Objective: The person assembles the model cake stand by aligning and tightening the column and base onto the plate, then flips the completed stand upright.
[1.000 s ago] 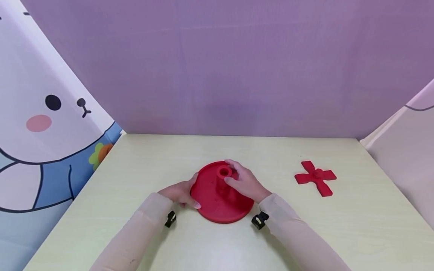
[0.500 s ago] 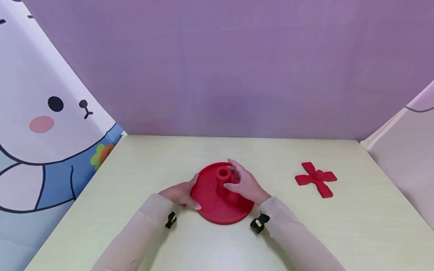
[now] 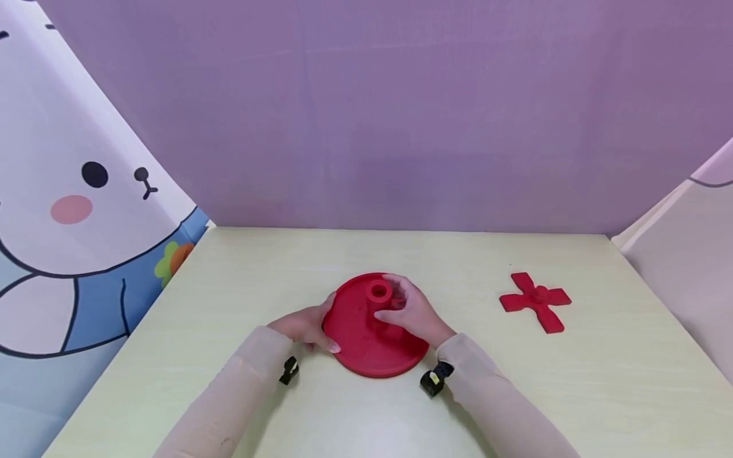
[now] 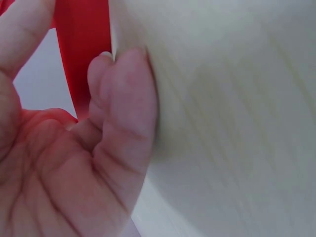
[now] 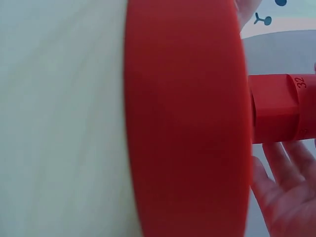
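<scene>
A red round base (image 3: 361, 353), like a shallow disc with a raised edge, lies on the table in the head view. From its middle rises a short hollow red post (image 3: 378, 303), upright with its round hole facing up. My left hand (image 3: 306, 326) grips the left edge of the base, thumb toward the front. My right hand (image 3: 418, 315) holds the post from the right side, thumb in front and fingers behind. In the right wrist view the thick side of the base fills the middle, and the post shows a flat-sided foot and the marking 32 (image 5: 300, 83).
A flat red four-armed cross (image 3: 518, 303) with a round knob at its centre lies on the table (image 3: 275, 267) to the right. A purple cloth (image 3: 372, 127) hangs behind the table. A cartoon-printed cloth (image 3: 46, 254) hangs along the left.
The right hand's fingers have shifted around the post, opening slightly and then closing in again, with its thumb moving left across the front. The left hand and the base stay in place.
</scene>
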